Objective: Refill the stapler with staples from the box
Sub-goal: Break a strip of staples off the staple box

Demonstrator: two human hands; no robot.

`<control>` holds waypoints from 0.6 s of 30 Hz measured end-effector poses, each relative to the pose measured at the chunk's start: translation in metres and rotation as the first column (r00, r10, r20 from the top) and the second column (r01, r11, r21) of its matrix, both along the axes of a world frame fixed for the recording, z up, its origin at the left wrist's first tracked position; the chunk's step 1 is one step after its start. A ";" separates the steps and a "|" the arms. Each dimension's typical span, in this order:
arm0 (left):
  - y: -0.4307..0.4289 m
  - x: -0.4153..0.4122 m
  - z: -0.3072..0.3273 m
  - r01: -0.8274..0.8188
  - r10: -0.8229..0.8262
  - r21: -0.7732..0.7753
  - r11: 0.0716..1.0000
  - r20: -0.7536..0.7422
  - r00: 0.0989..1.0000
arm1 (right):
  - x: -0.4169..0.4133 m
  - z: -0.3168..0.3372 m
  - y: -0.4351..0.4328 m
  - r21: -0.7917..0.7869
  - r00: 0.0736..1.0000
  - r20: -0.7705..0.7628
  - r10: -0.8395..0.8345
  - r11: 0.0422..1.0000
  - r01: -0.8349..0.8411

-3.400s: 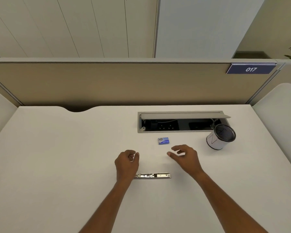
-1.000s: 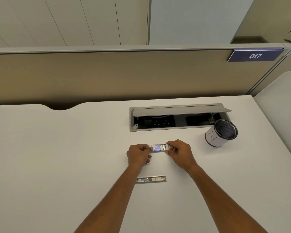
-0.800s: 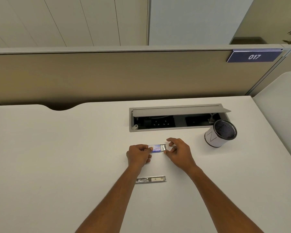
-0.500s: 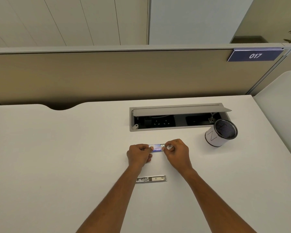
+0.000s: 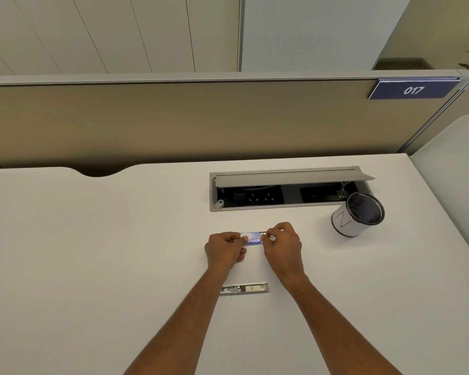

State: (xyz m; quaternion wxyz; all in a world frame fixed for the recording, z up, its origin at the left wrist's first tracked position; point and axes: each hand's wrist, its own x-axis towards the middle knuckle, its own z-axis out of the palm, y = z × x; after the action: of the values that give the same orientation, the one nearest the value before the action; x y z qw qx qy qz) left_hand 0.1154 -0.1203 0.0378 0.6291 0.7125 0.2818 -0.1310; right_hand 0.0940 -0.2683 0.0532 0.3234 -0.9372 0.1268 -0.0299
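Note:
A small blue staple box (image 5: pixel 253 237) is held just above the white desk (image 5: pixel 92 253), between both hands. My left hand (image 5: pixel 224 250) grips its left end. My right hand (image 5: pixel 282 246) pinches the inner tray at the box's right end, where a short silver part shows. The contents of the box are hidden by my fingers. The metal stapler (image 5: pixel 244 288) lies flat on the desk near me, between my forearms, untouched.
An open cable tray (image 5: pixel 290 192) with sockets is set into the desk behind my hands. A white mesh pen cup (image 5: pixel 355 218) stands to the right. A beige partition with a sign reading 017 closes the far edge.
Both hands left the stapler, rose to the blue box and took hold of it. In the last second the right fingers shifted slightly at the box's right end.

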 end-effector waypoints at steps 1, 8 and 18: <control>0.000 0.000 0.000 0.001 -0.001 0.003 1.000 0.003 1.000 | 0.000 0.001 0.001 -0.019 1.000 -0.008 0.001 1.000 -0.001; -0.001 -0.002 0.003 0.002 -0.002 0.009 1.000 0.009 1.000 | -0.005 0.002 0.011 -0.149 0.999 -0.027 0.022 0.988 -0.026; -0.001 -0.003 0.004 -0.006 0.006 0.011 1.000 0.020 1.000 | 0.002 0.003 0.021 -0.160 0.998 -0.063 0.012 0.987 -0.022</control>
State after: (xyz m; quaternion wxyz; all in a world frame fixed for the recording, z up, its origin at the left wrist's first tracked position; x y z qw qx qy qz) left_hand 0.1124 -0.1215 0.0423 0.6285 0.7162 0.2784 -0.1204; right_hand 0.0956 -0.2473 0.0560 0.2432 -0.9617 0.1260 -0.0084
